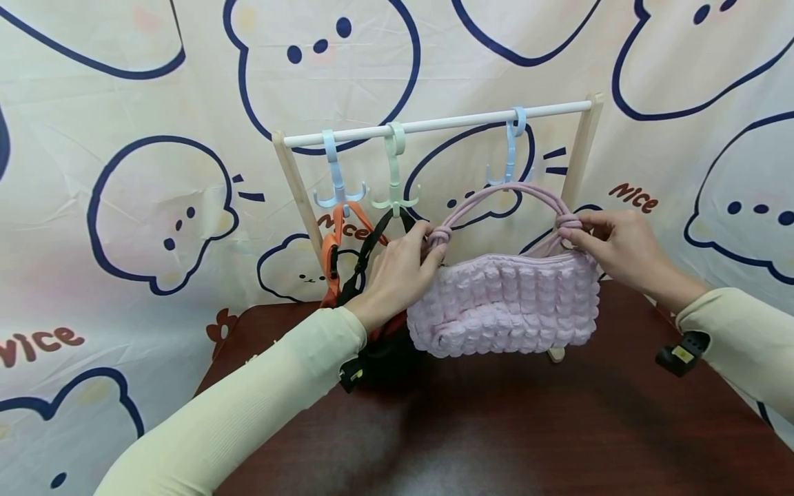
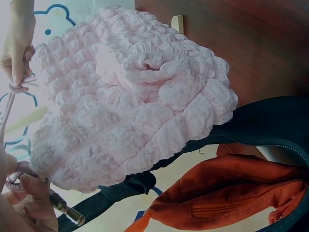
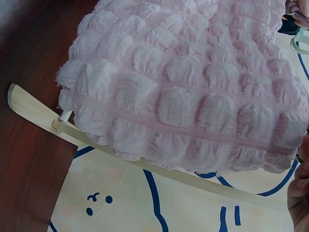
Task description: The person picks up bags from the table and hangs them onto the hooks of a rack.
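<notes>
A pale pink puffy handbag [image 1: 505, 303] hangs in the air between both hands, over the dark table and in front of a small rack. My left hand [image 1: 400, 272] pinches the knot at the left end of its strap [image 1: 490, 196]. At the other end, my right hand [image 1: 620, 248] holds the right knot between thumb and fingers. The strap arches up just below a blue hook [image 1: 511, 151] on the rack's rod. Bubbled fabric of the bag fills much of both wrist views, and a metal zipper pull [image 2: 67, 209] dangles beside the left fingers.
A white rod [image 1: 446, 122] on wooden posts carries another blue hook [image 1: 335, 176] and a green hook [image 1: 394, 172]. An orange bag [image 2: 227, 193] and a black bag [image 2: 270, 118] hang on the left, partly behind my left arm. Behind stands a cartoon-printed cloth [image 1: 161, 207]; the table [image 1: 527, 427] is brown.
</notes>
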{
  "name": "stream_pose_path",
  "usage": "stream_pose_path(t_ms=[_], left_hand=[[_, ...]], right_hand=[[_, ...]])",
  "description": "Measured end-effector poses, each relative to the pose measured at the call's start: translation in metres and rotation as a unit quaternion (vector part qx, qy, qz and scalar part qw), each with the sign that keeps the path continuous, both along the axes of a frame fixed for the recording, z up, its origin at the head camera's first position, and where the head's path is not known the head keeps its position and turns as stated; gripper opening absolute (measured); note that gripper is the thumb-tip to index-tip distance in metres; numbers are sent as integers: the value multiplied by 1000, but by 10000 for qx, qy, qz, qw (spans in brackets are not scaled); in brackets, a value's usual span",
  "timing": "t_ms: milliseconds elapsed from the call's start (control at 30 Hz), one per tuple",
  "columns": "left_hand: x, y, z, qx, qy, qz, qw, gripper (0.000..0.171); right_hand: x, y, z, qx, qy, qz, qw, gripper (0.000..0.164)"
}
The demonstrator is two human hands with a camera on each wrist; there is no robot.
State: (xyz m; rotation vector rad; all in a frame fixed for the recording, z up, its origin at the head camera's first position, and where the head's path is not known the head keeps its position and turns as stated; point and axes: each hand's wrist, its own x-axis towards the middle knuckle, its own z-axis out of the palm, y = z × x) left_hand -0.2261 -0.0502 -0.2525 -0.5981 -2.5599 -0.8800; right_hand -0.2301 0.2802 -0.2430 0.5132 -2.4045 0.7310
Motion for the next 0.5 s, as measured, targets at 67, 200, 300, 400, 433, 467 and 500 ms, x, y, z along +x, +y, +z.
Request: stream_pose_path(t_ms=[67, 200, 300, 400, 433, 467, 500], left_hand=[[-1, 1, 1, 9, -1, 14, 10000, 22], [-2, 2, 3, -21, 70, 61, 10000, 22], [-3, 2, 5, -50, 125, 101, 9999, 22], [-4, 3, 7, -15, 102, 111, 9999, 23], [-4, 3, 7, -5, 101, 116, 9999, 23], [-4, 3, 7, 0, 96, 120, 9999, 23], [-4, 3, 8, 11, 91, 117, 9999, 23]], right_hand=[[0, 0, 0, -7, 12, -13, 10000, 19], [0, -1, 1, -33, 61, -32, 10000, 21], [0, -1, 2, -96, 104, -38, 9999, 22], [0, -2, 4, -140, 172, -42, 9997, 22], [0, -3, 4, -156, 192, -41, 9997, 23], [0, -3, 5, -161, 218, -36, 9996, 23], [0, -3, 5, -176, 229, -30, 9996, 23]])
